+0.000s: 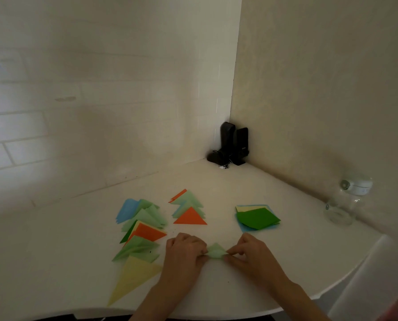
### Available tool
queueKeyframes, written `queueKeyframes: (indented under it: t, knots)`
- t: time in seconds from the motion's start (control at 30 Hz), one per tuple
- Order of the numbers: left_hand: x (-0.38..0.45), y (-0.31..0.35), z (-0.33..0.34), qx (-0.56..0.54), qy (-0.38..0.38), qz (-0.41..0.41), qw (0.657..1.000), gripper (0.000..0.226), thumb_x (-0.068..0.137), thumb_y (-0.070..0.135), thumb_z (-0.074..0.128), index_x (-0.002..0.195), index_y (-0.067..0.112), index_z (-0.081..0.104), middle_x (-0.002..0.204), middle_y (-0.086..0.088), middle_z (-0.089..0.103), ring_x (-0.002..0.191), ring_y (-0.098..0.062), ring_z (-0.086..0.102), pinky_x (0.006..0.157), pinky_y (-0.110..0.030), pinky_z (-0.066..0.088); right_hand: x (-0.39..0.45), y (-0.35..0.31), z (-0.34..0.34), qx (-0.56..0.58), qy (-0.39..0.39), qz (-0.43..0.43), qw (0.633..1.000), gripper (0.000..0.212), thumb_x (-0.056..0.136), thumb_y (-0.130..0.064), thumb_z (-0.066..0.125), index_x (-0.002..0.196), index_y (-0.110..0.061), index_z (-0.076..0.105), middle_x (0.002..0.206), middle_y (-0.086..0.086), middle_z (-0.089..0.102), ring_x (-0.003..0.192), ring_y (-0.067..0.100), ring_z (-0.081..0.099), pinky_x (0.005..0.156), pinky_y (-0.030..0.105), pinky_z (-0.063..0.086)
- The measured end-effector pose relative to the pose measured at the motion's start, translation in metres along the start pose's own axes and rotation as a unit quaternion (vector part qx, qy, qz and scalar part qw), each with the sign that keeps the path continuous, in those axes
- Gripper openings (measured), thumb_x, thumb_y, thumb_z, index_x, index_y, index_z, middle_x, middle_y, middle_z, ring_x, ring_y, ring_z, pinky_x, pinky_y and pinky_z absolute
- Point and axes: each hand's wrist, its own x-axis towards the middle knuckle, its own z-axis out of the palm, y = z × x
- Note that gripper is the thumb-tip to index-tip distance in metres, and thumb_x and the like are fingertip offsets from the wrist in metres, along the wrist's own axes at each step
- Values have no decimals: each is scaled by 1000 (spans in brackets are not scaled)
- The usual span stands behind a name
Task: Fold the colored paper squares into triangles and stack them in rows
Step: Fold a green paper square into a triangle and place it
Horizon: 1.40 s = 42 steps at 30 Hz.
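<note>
On my far left lies the long row of finished triangles [140,237], blue, pale green, orange and yellow overlapping down the white tabletop [77,251], with a shorter row [189,212] just beyond my knuckles. They sit loosely, some flaps lifting, so I judge this paper as very light and springy: a draught or a careless sleeve would shift it.

My left hand [184,253] curls its fingers [201,252] onto the left corner of the pale green sheet [215,251], pinching it. The sheet is between my two hands, near the front edge of the tabletop, bowed upward in the middle rather than flat. It is thin and soft enough to buckle, yet it will keep any crease I press into it, so a wrong fold would stay. I think the corners are the right place to hold: there I can match tip to tip before flattening along the diagonal.

My right hand [248,253] pinches the opposite corner in the same way, thumb and fingertips closed on it.

Further right, well apart, waits the stack of unfolded squares [258,217], dark green on top.
</note>
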Motion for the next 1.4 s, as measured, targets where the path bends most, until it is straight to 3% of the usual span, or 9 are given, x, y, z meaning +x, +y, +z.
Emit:
queueKeyframes:
  t: [0.2,0.27,0.33,0.5,0.73,1.07,1.23,1.3,1.4]
  knots:
    - [1,-3,3,-31,-24,-88,995,18,81,50,58,85,33,64,101,27,55,102,-1,38,74,-26,17,-7,0,9,53,77,51,994,47,59,-68,47,74,-33,74,70,-5,54,61,4,51,63,20,42]
    - [2,-1,7,-35,-6,-97,995,20,81,52,58,83,33,63,99,24,54,100,-4,39,76,-27,19,-7,-2,12,54,95,62,992,26,63,-63,61,61,-38,68,68,-5,57,61,4,53,62,21,43]
    - [3,1,11,-27,0,-110,994,22,80,54,57,84,33,61,97,21,49,99,-6,38,75,-27,18,-6,-4,16,54,103,78,990,24,68,-54,71,53,-44,56,67,-6,59,62,4,55,64,22,46]
    - [9,8,20,6,-3,-123,992,43,75,70,45,84,31,61,93,16,42,96,-9,34,75,-27,17,-4,-8,21,29,115,135,984,28,68,-66,63,63,-38,58,75,-13,59,74,4,58,69,22,47]
    - [14,4,19,-9,-19,-152,988,30,75,64,55,84,35,51,93,18,43,96,-8,36,75,-26,20,-1,-10,20,27,85,138,986,27,69,-52,69,77,-33,53,71,-8,56,69,5,54,58,18,37]
    - [9,-12,10,-151,-24,-122,981,18,74,27,73,79,38,59,87,19,56,88,-7,50,84,-32,41,-4,-1,-1,152,3,108,982,23,73,-14,74,89,-20,60,71,-5,60,55,-3,49,58,9,39]
    - [-1,-5,13,-131,29,-82,988,23,80,2,63,86,24,66,90,11,59,86,-12,50,75,-14,35,-10,0,3,142,21,89,986,16,75,-9,70,87,-18,64,71,-5,59,59,-3,50,59,8,39]
    - [-3,8,13,-76,42,-70,994,19,87,6,54,97,20,63,99,5,58,91,-14,45,74,-19,36,-12,1,7,134,38,81,987,14,76,-9,69,84,-19,64,71,-5,59,64,-1,52,60,8,39]
    - [1,32,11,11,-10,-99,995,27,95,33,45,117,20,50,116,0,48,102,-17,39,85,-27,38,-14,1,12,114,57,60,990,14,77,-9,67,80,-22,61,72,-7,56,71,-1,53,62,8,38]
